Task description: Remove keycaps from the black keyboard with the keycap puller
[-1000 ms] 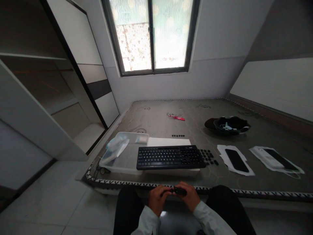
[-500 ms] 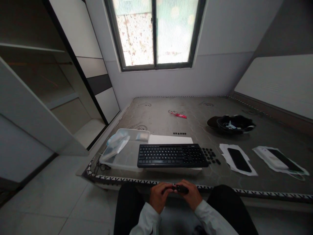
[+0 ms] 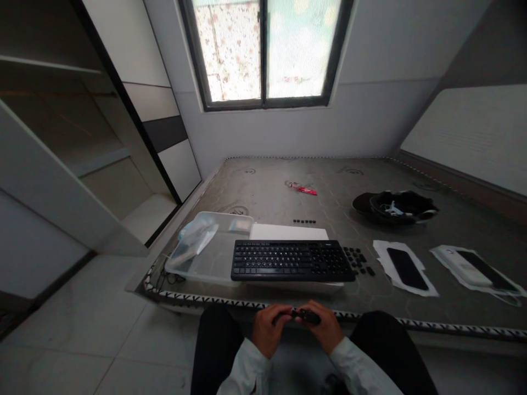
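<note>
My left hand (image 3: pixel 269 328) and my right hand (image 3: pixel 325 325) meet over my lap, in front of the bed's edge. Pinched in the right fingers is a dark, rounded, elongated object (image 3: pixel 309 316), too dim to name. The left fingers are closed at its left end, around something small and dark that I cannot make out. Just beyond them a black keyboard (image 3: pixel 288 262) rests on a white box (image 3: pixel 288 232). Loose black keycaps (image 3: pixel 357 258) lie at its right end, and several more keycaps (image 3: pixel 304 221) stand in a row behind the box.
A clear plastic tray (image 3: pixel 214 269) with plastic bags sits left of the keyboard. To the right lie a phone (image 3: pixel 407 269) on white paper, and a white device (image 3: pixel 467 267) beside another dark phone. A black cap (image 3: pixel 395 207) and a red strap (image 3: pixel 305 190) lie farther back.
The camera view has shifted slightly, so the window appears higher. Both hands stay together with the dark object between them; their fingers have barely moved.
</note>
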Demonstrator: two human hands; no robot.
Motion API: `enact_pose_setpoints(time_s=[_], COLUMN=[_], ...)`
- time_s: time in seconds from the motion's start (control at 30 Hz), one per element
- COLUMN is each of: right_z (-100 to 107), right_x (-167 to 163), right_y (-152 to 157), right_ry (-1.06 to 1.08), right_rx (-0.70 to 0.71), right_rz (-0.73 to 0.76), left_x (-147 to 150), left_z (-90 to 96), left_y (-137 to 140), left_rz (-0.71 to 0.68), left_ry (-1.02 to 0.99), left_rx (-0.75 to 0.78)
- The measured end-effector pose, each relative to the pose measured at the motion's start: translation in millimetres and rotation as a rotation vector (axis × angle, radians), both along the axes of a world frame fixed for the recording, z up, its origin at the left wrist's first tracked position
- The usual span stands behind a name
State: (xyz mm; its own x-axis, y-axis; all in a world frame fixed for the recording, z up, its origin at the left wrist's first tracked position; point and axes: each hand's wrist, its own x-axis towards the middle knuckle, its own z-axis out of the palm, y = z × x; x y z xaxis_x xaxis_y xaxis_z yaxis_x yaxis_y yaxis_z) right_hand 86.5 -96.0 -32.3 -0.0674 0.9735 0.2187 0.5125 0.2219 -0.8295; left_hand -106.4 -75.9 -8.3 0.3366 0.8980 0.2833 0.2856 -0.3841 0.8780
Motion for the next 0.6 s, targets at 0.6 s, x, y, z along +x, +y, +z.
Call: enact_pose_setpoints(time_s=[0.6], right_z=[0], right_x=[0], right_y=[11], right_ry=[-0.027], right_rx=[0.039], right_rz=[-0.062], left_x=[5], left_z=[-1.7], left_y=[14], left_rz=[-0.019], left_ry=[-0.041], left_rx=[-0.131])
